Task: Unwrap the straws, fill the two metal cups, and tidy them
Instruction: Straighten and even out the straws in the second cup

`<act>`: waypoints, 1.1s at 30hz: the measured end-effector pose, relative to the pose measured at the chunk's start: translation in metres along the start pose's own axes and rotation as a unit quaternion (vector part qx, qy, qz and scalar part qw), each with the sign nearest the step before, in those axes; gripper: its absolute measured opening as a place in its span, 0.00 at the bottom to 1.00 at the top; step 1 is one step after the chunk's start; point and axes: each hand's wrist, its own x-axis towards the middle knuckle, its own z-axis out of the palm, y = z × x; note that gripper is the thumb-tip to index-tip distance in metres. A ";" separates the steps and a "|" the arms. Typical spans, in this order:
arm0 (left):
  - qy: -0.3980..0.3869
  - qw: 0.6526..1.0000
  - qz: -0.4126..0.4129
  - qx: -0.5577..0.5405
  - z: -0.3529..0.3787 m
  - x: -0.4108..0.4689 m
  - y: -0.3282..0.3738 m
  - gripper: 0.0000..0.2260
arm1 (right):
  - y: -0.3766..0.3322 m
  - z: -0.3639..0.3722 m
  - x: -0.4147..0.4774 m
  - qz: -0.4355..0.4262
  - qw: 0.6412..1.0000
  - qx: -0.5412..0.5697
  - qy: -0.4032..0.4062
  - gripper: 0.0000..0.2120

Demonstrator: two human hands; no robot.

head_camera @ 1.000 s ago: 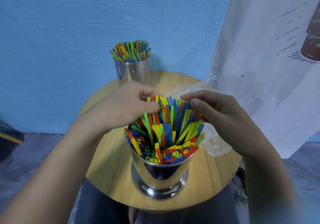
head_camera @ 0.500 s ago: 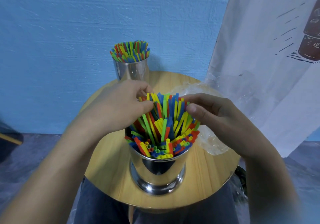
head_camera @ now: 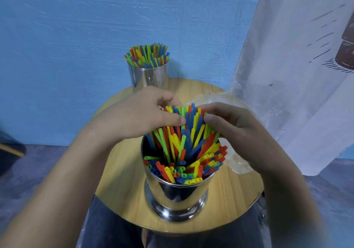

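Round wooden table (head_camera: 122, 196) is small, and the near metal cup (head_camera: 178, 196) stands by its front edge (crammed, likely top-heavy), so a sideways squeeze could tip it off. Left hand (head_camera: 141, 113) and right hand (head_camera: 235, 127) both curl round the tall straws (head_camera: 183, 148) in that cup. Slanted ones at the rim may spring out. Counts: one table, two cups (far metal cup (head_camera: 149, 77) full, at back), two hands, one clear plastic wrapper (head_camera: 237, 163), straws uncountable.
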 end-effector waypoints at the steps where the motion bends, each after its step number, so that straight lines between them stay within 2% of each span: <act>1: 0.007 1.000 0.000 0.002 0.001 0.000 0.000 0.02 | 0.000 0.000 0.000 -0.003 1.000 0.004 0.004 0.11; 9: 0.039 0.999 -0.008 0.006 0.001 -0.004 0.002 0.04 | 0.002 -0.002 0.001 -0.007 0.999 0.023 0.032 0.08; 15: 0.013 1.000 -0.002 -0.008 -0.003 -0.004 -0.005 0.04 | 0.002 -0.001 0.003 -0.008 0.998 0.035 0.053 0.07; 19: -0.002 1.000 -0.008 0.000 -0.005 -0.003 -0.013 0.19 | 0.003 -0.003 0.001 -0.007 0.997 0.025 0.072 0.07; 21: -0.017 1.000 -0.002 -0.008 -0.005 -0.002 -0.015 0.22 | 0.002 -0.006 -0.002 -0.003 0.997 0.014 0.078 0.08; 24: -0.043 0.999 0.010 -0.023 -0.005 0.000 -0.013 0.22 | 0.002 -0.011 -0.005 0.009 0.997 -0.017 0.074 0.13; 29: -0.042 0.999 0.026 0.013 -0.001 0.005 -0.003 0.19 | 0.000 -0.012 -0.009 -0.023 0.996 -0.070 0.057 0.02; 33: -0.031 0.999 0.039 0.019 0.003 0.008 0.000 0.13 | -0.004 -0.008 -0.003 -0.032 0.989 -0.135 0.041 0.02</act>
